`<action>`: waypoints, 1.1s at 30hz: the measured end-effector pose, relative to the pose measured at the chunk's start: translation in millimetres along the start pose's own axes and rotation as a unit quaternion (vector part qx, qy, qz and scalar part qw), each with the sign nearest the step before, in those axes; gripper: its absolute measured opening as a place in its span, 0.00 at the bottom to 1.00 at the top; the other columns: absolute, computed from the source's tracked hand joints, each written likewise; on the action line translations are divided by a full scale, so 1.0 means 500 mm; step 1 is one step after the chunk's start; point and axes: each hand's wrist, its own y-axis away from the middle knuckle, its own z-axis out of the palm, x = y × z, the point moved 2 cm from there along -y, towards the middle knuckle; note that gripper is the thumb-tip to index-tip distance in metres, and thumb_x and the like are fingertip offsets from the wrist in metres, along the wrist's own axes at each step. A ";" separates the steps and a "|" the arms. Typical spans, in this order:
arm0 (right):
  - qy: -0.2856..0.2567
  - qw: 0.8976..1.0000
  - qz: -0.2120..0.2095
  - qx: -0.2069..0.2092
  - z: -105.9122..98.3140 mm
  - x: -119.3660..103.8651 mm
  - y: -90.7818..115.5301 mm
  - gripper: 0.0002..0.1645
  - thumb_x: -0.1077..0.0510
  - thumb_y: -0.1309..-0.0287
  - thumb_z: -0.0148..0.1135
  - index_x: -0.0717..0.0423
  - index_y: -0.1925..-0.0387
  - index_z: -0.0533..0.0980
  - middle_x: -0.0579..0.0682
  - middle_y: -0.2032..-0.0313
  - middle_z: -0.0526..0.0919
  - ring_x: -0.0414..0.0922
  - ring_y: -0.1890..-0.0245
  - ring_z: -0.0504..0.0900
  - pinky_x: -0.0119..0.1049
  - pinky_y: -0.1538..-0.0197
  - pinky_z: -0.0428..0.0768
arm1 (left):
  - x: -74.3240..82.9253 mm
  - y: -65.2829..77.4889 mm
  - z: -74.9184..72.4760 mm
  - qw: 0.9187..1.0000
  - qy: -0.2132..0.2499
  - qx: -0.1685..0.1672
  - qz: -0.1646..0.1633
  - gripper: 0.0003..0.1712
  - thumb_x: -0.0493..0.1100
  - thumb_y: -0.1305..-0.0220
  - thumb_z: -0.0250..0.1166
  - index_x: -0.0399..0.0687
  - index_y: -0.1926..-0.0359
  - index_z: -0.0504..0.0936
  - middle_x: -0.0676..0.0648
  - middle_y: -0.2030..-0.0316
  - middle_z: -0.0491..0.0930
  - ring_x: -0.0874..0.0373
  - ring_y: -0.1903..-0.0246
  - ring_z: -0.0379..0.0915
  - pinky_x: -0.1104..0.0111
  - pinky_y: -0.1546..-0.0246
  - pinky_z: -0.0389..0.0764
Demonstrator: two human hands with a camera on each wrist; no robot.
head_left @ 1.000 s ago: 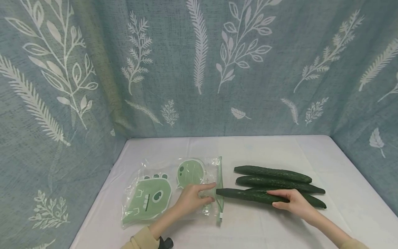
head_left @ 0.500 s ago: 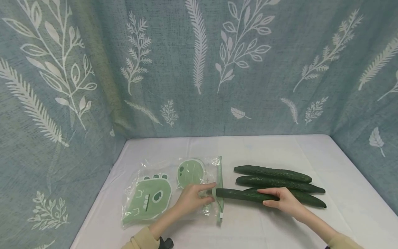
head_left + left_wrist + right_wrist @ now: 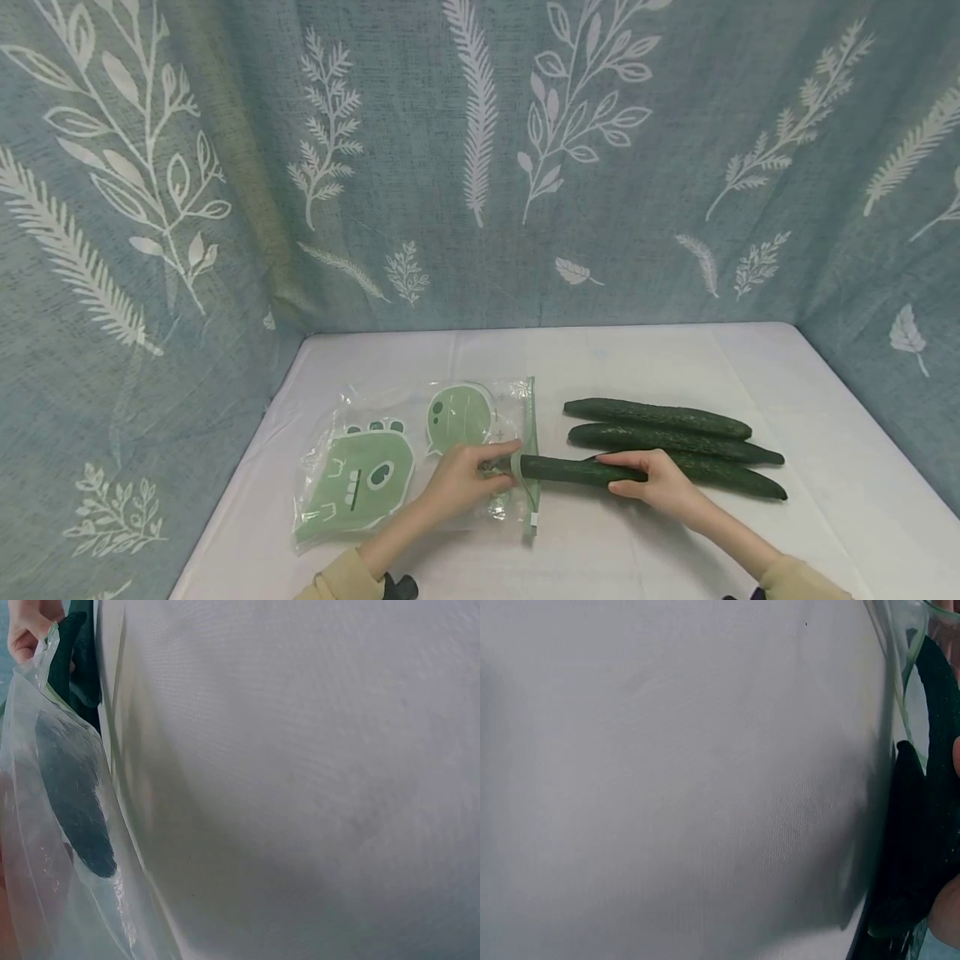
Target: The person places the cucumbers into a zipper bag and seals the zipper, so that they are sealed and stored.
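My left hand (image 3: 463,477) holds a clear zip bag (image 3: 382,529) with green cartoon prints close to its mouth, thumb and forefinger on either side of the opening. One dark green cucumber (image 3: 562,468) reaches through that opening, its tip between the left thumb and forefinger. Through the film, the left wrist view shows the inserted cucumber end (image 3: 75,795). My right hand (image 3: 660,483) grips the same cucumber farther back, thumb on the near side and fingers on the far side. In the right wrist view, parts of this hand show at the right edge beside the cucumber (image 3: 939,697).
Three more cucumbers lie to the right: a far one (image 3: 660,417), a middle one (image 3: 675,442) and a near one (image 3: 735,475) partly behind the right hand. A white cloth (image 3: 600,558) covers the table. Patterned blue curtains (image 3: 420,167) enclose its back and sides.
The right hand has moved left, pushing the cucumber from the bag's edge into its mouth. The left hand and the bag stay nearly in place.
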 end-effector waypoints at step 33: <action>0.003 0.998 -0.057 -0.004 0.104 -0.052 -0.078 0.23 0.58 0.48 0.67 0.62 0.50 0.79 0.58 0.53 0.85 0.54 0.51 0.82 0.31 0.51 0.78 | 0.002 -0.003 0.007 1.000 0.004 -0.001 0.007 0.28 0.48 0.49 0.71 0.52 0.44 0.79 0.50 0.49 0.83 0.72 0.89 0.48 0.78 0.87 0.61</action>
